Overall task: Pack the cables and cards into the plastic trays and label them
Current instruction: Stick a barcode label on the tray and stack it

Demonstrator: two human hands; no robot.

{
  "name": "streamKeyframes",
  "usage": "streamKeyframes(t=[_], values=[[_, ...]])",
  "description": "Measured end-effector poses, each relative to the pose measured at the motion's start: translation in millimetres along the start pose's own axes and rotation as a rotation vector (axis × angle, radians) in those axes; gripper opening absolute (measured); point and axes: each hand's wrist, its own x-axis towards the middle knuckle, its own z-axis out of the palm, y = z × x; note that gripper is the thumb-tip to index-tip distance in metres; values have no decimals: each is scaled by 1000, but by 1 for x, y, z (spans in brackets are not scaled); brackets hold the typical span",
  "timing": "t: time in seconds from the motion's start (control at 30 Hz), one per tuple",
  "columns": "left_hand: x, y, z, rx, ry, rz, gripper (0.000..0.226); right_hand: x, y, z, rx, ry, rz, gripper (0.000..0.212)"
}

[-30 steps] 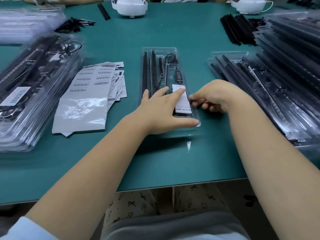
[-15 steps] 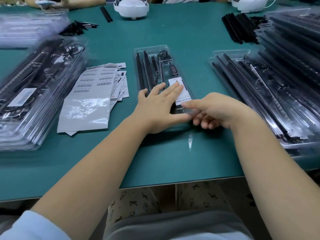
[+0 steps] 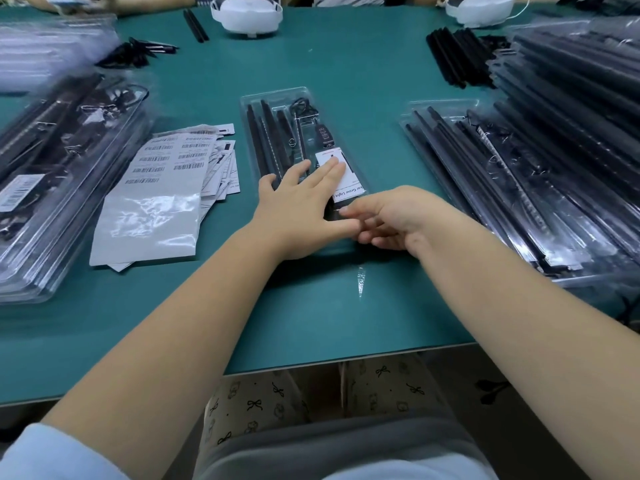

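Bare green bench (image 3: 363, 67) lies open beyond the far end of the middle clear tray (image 3: 277, 98), up to a white headset (image 3: 247, 13) at the far edge. Left of that tray a narrow lane runs beside the spread of barcode label sheets (image 3: 162, 188); past them a stack of packed trays (image 3: 52, 174) blocks the left side. To the right a wider strip of bench separates the middle tray from the stacked trays (image 3: 519, 188), with loose black strips (image 3: 457, 57) piled behind. The left hand (image 3: 298, 202) lies flat across the tray's near end, the right hand (image 3: 394, 216) just beside it. The near bench edge is open.
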Motion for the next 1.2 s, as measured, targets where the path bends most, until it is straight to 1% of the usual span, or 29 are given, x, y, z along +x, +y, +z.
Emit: streamKeyframes(t=[0.17,0.3,0.4,0.47,0.5,0.57,0.6,0.67,0.7,0.73,0.87,0.93,1.0,1.07,1.1,1.13,1.2], values=[[3,3,-2,-86,26,0,105,4,0,0,115,87,-11,16],[2,0,-6,-121,-5,27,103,7,0,-1,109,114,-10,24],[1,-3,-9,-91,-48,29,101,7,5,-5,-3,75,-61,21],[-1,-6,-11,-62,-63,35,99,6,8,-5,-148,52,-120,30],[-3,-8,-13,-59,-61,38,98,7,9,-4,-179,76,-148,37],[-8,-10,-18,-62,-56,43,99,8,13,-1,-128,197,-196,48],[-10,-11,-19,-53,-62,50,100,9,16,0,-141,284,-243,51],[-13,-11,-22,-27,-87,67,101,13,20,-1,-359,473,-354,51],[-15,-10,-23,-23,-96,73,102,16,19,-2,-464,512,-385,47],[-17,-10,-25,-24,-105,78,102,18,16,-5,-510,513,-385,43],[-26,-8,-32,-60,-130,118,102,30,-1,-15,-470,295,-263,34],[-27,-8,-38,-131,-131,128,89,40,-7,-15,-493,264,-287,37],[-26,-8,-43,-241,-127,139,67,48,-13,-12,-441,260,-310,38],[-25,-6,-44,-314,-91,147,46,57,-18,-10,-343,229,-304,25],[-24,-5,-45,-307,-74,143,43,60,-20,-9,-310,215,-304,15],[-23,-5,-45,-269,-66,135,48,63,-20,-8,-294,213,-305,11],[-21,-6,-45,-171,-84,119,69,67,-17,-7,-297,251,-315,10]])
